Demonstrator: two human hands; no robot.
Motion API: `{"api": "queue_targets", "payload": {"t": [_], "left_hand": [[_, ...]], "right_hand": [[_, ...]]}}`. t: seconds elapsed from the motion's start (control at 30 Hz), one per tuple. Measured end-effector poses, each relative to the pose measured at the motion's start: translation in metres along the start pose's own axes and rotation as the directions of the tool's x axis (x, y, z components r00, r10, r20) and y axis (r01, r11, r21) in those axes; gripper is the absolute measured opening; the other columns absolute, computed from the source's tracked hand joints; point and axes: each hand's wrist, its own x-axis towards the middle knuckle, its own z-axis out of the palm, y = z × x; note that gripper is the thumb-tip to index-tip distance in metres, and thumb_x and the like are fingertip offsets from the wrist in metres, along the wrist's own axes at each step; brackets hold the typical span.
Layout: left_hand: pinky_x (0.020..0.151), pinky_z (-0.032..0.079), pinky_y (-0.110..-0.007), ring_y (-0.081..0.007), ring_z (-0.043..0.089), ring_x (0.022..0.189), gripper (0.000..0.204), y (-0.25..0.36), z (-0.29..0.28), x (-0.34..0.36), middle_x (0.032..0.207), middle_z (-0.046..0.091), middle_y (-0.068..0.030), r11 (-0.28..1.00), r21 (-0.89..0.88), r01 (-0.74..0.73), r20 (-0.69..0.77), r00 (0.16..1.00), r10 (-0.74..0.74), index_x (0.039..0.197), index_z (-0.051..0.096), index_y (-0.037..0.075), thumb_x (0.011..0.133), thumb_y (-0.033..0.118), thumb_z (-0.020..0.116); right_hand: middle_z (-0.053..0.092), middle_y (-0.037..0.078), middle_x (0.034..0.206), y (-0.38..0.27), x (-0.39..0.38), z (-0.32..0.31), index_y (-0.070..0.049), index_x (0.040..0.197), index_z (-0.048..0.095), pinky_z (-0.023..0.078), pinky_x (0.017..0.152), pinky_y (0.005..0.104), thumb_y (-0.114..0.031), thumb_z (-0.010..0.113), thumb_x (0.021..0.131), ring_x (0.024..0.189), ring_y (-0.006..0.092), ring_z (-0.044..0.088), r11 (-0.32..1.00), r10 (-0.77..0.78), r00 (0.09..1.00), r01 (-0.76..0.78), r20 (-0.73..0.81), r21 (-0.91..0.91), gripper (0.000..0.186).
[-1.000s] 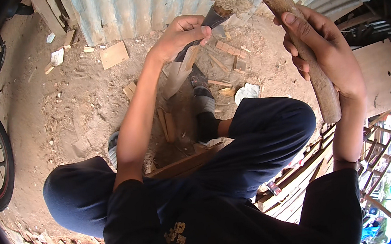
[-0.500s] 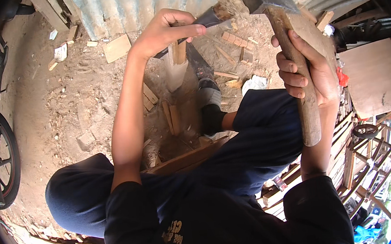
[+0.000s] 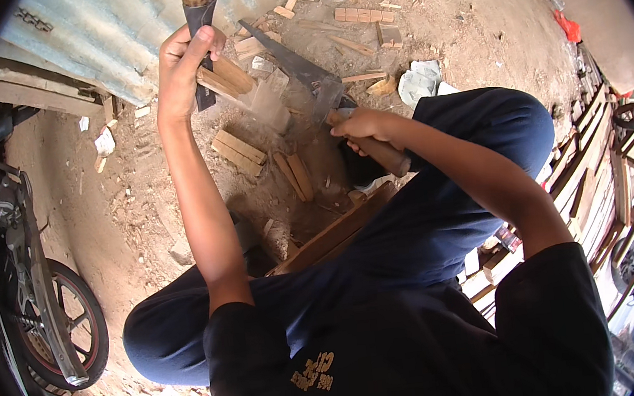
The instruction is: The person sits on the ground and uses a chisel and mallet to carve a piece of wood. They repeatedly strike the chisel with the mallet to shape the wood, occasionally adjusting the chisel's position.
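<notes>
"Tool [image 3: 199,17] with the frayed end: where is it?"

"In the left hand [image 3: 183,61], closed around its dark shaft, near the metal wall [image 3: 76,41]."

"And the right hand [image 3: 363,126]?"

"Curled around a hammer [image 3: 388,153] by its handle, near the right leg [image 3: 472,131]; the hammer's head is blurred."

We're up on the head, a wide fisheye staring down past the near shirt [image 3: 411,358], close over left hand [image 3: 187,66] and right hand [image 3: 365,127], toward the far metal wall [image 3: 88,38].

Black shirt [image 3: 421,376] (tan chest print [image 3: 314,373]), navy trousers [image 3: 483,122].
</notes>
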Motion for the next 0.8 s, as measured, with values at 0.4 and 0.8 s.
{"api": "queue_targets", "payload": {"t": [0.4,0.8], "left_hand": [[0.063,0.035,-0.023,-0.0039,0.045,0.066,0.036,-0.010,0.013,0.014,0.069,0.052,0.0062,0.999,-0.009,0.043,-0.191,0.981,-0.044,0.074,0.062,0.010,0.095,0.039,0.068],[0.057,0.030,-0.024,-0.0030,0.036,0.063,0.041,-0.010,0.015,0.017,0.064,0.043,0.0084,1.000,0.002,0.029,-0.200,0.979,-0.028,0.067,0.058,0.007,0.093,0.036,0.071]], "right_hand": [[0.069,0.023,0.109,0.007,0.027,-0.013,0.001,0.115,0.066,0.053,0.089,0.0444,-0.045,0.071,0.082,0.102,0.0382,0.067,0.544,-0.466,0.862,0.102,-0.200,-0.833,0.057],[0.068,0.006,0.108,-0.150,-0.035,0.080,-0.004,0.111,0.065,0.051,0.068,0.0284,-0.024,0.081,0.083,0.088,0.0142,0.065,0.293,-0.937,0.173,0.862,-0.304,-0.413,0.039]]}}
